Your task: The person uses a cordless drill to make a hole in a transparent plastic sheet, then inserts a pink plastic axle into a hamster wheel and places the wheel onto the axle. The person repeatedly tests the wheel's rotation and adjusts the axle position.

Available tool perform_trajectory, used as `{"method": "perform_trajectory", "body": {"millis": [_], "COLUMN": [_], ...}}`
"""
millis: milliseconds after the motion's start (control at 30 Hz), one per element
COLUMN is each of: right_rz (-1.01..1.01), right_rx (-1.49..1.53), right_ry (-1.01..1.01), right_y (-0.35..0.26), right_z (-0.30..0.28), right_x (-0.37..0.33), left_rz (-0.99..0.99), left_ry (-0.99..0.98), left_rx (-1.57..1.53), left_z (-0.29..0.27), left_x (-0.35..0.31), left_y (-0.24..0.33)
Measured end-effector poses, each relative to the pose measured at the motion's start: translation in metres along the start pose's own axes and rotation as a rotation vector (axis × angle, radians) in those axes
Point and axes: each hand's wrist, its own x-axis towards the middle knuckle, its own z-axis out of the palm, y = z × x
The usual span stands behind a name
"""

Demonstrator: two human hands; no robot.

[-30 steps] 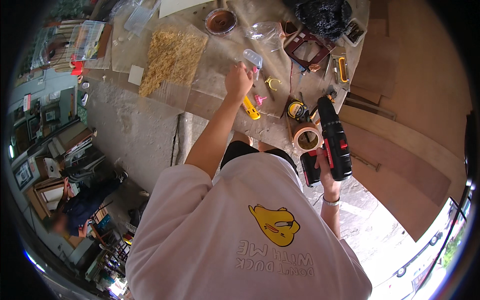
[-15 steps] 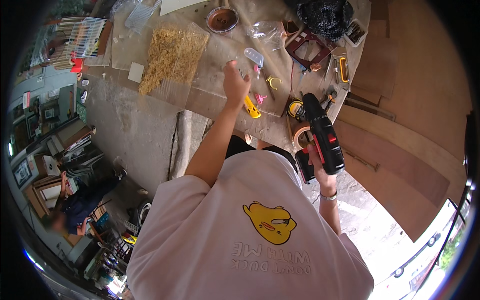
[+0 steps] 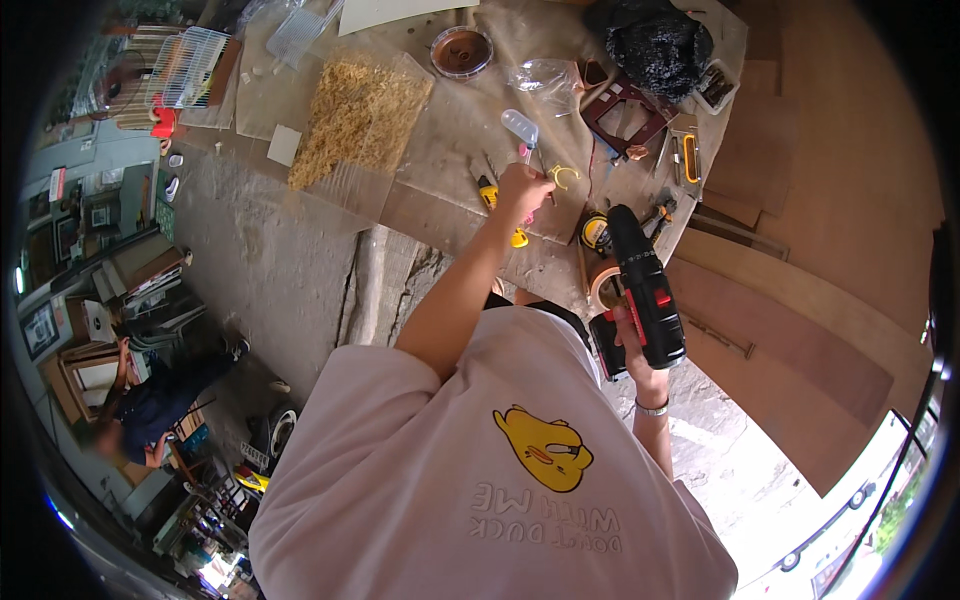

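Observation:
My right hand (image 3: 637, 350) grips a black and red cordless drill (image 3: 650, 300), its front end pointing toward the table. Over the table, my left hand (image 3: 523, 190) has its fingers drawn together beside a thin dark stick (image 3: 544, 160); whether they pinch it is hard to make out. Beneath that hand lies a yellow and black handled tool (image 3: 487, 192), partly covered. A pink plastic piece (image 3: 531, 217) shows past the wrist. Close to the fingertips are a pale yellow open ring (image 3: 566, 177) and a clear plastic bottle (image 3: 520, 126).
A yellow tape measure (image 3: 595, 232) and a tape roll (image 3: 606, 287) sit near the drill. Wood shavings (image 3: 355, 115), a round brown dish (image 3: 462, 51), a dark red frame (image 3: 628, 115) and a black bag (image 3: 655, 38) lie farther off. Plywood sheets (image 3: 780, 370) are at right.
My left hand has moved right and slightly nearer, from beside the yellow-handled tool to over the pink piece and stick. The drill stays in my right hand, slightly lower in view.

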Motion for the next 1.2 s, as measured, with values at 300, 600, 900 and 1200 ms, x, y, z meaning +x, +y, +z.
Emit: {"method": "perform_trajectory", "body": {"millis": [300, 600, 900, 1200], "right_rz": [-0.232, 0.201, -0.249, -0.533], "right_rx": [-0.038, 0.784, 0.632, 0.357], "right_ry": [-0.187, -0.595, -0.443, -0.015], "right_y": [0.011, 0.034, -0.048, -0.120], "right_z": [0.017, 0.056, 0.136, 0.198], "right_x": [-0.007, -0.001, 0.007, 0.013], "left_rz": [0.399, 0.596, 0.744, 0.786], "left_ry": [-0.319, -0.285, -0.294, -0.589], "left_rx": [-1.036, -0.972, -0.871, -1.082], "left_z": [-0.097, -0.151, -0.189, -0.201], "left_x": [-0.175, -0.236, -0.269, -0.286], "left_y": [0.110, 0.133, 0.146, 0.198]}}
